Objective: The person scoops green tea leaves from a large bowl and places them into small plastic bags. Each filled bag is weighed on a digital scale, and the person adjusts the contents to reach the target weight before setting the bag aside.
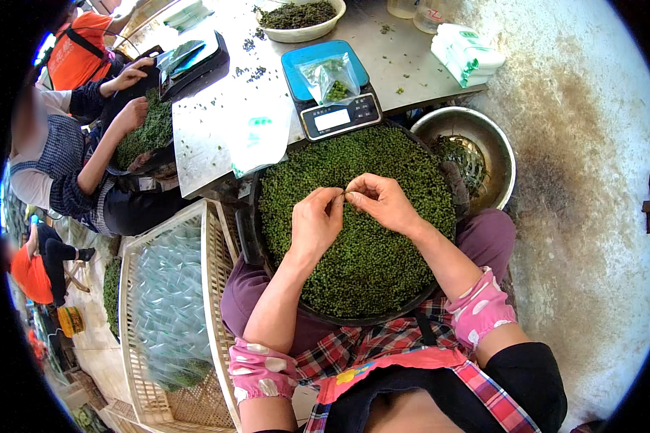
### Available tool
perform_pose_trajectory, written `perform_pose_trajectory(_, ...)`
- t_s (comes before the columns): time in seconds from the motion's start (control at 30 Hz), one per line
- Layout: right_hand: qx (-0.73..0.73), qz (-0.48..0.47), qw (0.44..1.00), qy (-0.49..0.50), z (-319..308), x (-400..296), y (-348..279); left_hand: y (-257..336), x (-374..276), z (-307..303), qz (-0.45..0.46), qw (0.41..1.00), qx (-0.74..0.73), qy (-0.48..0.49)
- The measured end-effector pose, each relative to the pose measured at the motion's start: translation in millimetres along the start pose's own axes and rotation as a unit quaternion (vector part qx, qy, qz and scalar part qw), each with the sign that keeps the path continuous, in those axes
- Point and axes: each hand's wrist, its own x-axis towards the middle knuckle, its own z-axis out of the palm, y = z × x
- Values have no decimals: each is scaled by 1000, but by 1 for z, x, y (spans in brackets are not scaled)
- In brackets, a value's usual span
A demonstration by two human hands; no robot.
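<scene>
A round black basin (255,216) on my lap is heaped with small green berries (357,270) that look like green peppercorns. Above them, the fingertips of my left hand (317,222) and my right hand (382,201) meet and pinch a thin dark stem (345,191). The stem is mostly covered by the fingers. Just beyond the basin, a digital scale (291,60) with a blue pan stands on the metal table (411,65). On it lies a transparent plastic bag (327,76) with some green berries inside.
A steel bowl (501,140) holding stems sits right of the basin. At left, a plastic crate (210,281) holds many filled bags (170,292). Printed bags (260,130) lie by the scale, with a stack (466,57) farther right. A co-worker's hands (132,113) work over another basin.
</scene>
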Motion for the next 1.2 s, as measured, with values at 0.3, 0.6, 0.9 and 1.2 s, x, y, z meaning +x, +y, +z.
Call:
perform_pose_trajectory(0.3,-427,-241,868,78,-12,6,-9,2,1,1,49,987,153,-10)
perform_pose_trajectory(0.6,-484,-374,736,292,-30,108,-71,23,110,-6,224,932,265,106)
perform_pose_trajectory(0.9,-463,-327,776,279,-22,124,-55,1,159,-1,255,930,246,103)
perform_pose_trajectory(1.2,-356,-377,793,321,-24,119,-59,3,162,0,272,916,274,111)
